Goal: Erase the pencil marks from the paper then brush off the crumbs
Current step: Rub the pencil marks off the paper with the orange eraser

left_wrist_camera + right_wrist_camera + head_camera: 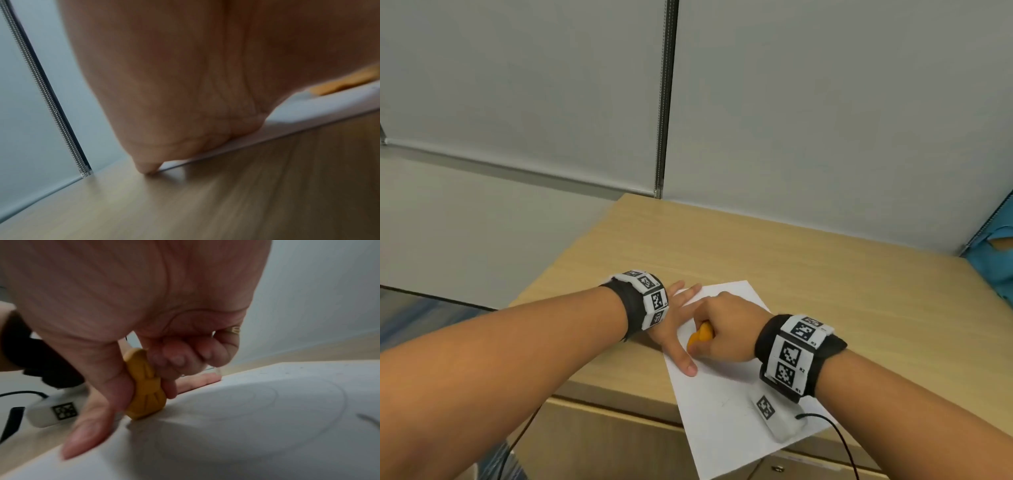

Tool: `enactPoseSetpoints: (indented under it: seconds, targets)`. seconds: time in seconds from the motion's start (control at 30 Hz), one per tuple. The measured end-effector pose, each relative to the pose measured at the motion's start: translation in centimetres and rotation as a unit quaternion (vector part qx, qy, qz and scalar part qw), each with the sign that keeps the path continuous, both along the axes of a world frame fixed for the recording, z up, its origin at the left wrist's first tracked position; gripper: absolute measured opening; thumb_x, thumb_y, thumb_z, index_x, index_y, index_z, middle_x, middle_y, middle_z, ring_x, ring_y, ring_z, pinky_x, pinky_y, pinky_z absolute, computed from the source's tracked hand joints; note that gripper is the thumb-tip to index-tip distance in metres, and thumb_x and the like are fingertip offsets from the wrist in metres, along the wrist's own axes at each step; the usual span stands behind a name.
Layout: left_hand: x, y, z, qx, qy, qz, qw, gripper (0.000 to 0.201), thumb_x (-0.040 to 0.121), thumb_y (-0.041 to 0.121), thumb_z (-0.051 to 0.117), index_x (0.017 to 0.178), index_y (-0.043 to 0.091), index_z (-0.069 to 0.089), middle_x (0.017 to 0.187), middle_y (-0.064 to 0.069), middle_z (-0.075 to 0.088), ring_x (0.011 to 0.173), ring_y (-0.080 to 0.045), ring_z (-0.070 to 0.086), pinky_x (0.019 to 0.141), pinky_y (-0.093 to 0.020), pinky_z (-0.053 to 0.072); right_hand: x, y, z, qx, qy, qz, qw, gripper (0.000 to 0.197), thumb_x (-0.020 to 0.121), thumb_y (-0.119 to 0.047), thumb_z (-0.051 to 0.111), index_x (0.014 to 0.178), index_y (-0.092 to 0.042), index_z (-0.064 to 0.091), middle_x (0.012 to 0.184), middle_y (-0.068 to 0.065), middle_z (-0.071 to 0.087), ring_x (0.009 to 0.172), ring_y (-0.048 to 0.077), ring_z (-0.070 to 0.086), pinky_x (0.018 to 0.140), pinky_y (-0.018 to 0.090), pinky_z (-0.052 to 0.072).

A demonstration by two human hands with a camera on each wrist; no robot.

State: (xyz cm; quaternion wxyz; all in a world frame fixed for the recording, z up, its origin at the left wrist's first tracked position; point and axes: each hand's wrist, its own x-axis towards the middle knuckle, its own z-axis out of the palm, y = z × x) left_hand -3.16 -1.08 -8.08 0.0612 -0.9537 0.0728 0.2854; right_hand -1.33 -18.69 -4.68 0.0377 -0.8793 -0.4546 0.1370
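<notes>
A white sheet of paper lies askew on the wooden table, its near corner hanging past the front edge. My left hand presses flat on the sheet's left edge, fingers straight. My right hand grips an orange eraser and holds it down on the paper beside the left thumb. In the right wrist view the eraser stands on edge on the paper, pinched between thumb and curled fingers, with faint pencil circles to its right. Faint marks also show nearer me.
A white camera box with a black cable hangs under my right wrist over the paper. A person's blue sleeve is at the table's right edge. Grey wall panels stand behind the table.
</notes>
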Motion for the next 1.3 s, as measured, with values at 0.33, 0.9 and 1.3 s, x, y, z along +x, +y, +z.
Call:
enactPoseSetpoints:
  seconds: [0.33,0.9,1.3]
  targets:
    - [0.3,-0.3,0.2,0.022,0.020,0.035,0.999,0.147,0.037,0.102,0.057,0.153,0.049,-0.018,0.155,0.010,-0.044,0.145,-0.026,-0.038,0.119,-0.067,-0.001,-0.7,1.7,0.6,-0.044,-0.010,0.049,0.998,0.022,0.084,-0.035,0.073,0.080,-0.017,0.061,0.070,-0.007,0.056,0.065,0.012,0.056,0.058,0.028,0.046]
    - [-0.1,-0.3,0.3,0.002,0.005,0.013,1.000,0.147,0.050,0.096,0.062,0.145,0.041,-0.036,0.159,0.005,-0.040,0.147,-0.030,-0.033,0.117,-0.068,-0.006,3.8,1.5,1.2,-0.001,-0.053,-0.059,0.997,0.022,0.083,-0.031,0.066,0.068,-0.016,0.059,0.070,0.003,0.061,0.068,0.026,0.063,0.057,0.032,0.052]
    - [-0.4,-0.7,0.6,0.005,0.000,0.026,1.000,0.147,0.052,0.094,0.062,0.148,0.038,-0.034,0.159,0.004,-0.039,0.148,-0.030,-0.031,0.119,-0.066,-0.005,4.8,1.5,0.8,-0.031,-0.057,-0.097,0.993,0.030,0.088,-0.036,0.067,0.071,-0.014,0.056,0.074,0.002,0.062,0.068,0.022,0.062,0.062,0.032,0.052]
